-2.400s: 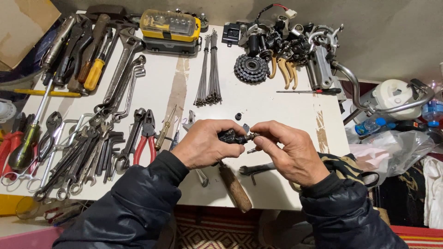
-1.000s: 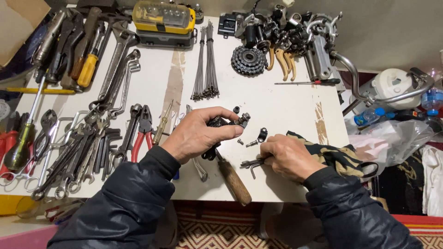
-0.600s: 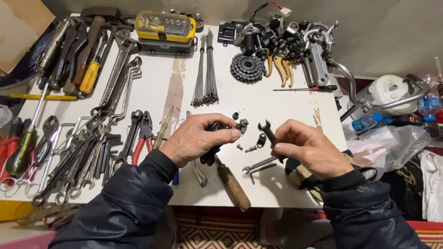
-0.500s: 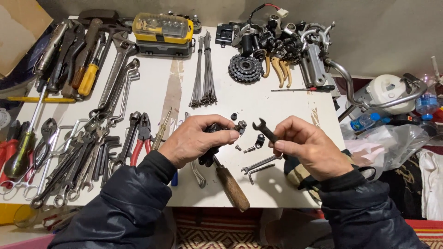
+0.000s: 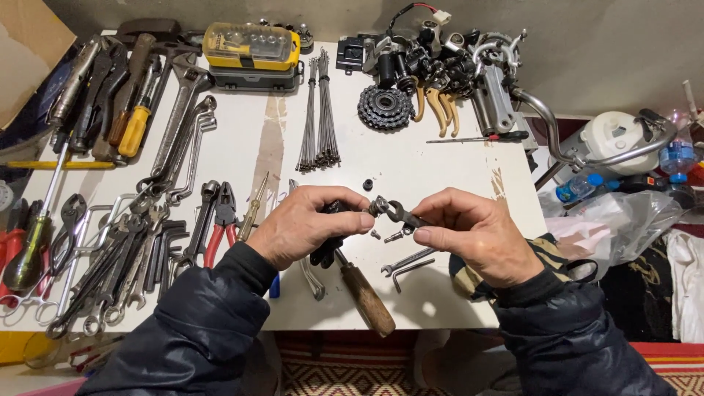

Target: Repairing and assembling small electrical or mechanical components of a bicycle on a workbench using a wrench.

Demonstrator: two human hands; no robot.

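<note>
My left hand (image 5: 308,224) grips a small black bicycle part (image 5: 331,233) with a metal fitting at its right end, held just above the white table (image 5: 433,172). My right hand (image 5: 473,233) holds a small open-ended wrench (image 5: 400,214), and its jaw sits against that metal fitting. Both hands meet near the table's front middle. On the table under them lie a small bolt (image 5: 394,237), a black nut (image 5: 367,184), a thin wrench (image 5: 407,259) and a hex key (image 5: 409,270). A wooden-handled tool (image 5: 364,297) lies below my left hand.
Wrenches, red-handled pliers (image 5: 220,220) and screwdrivers crowd the left side. A yellow bit case (image 5: 251,48), a bundle of spokes (image 5: 319,117), a cog cluster (image 5: 386,108) and brake parts (image 5: 469,66) line the back. Bags and a white jug (image 5: 612,139) sit off the right edge.
My right hand let go of the part, picked a small wrench off the table, raised it and brought its jaw to the fitting in my left hand.
</note>
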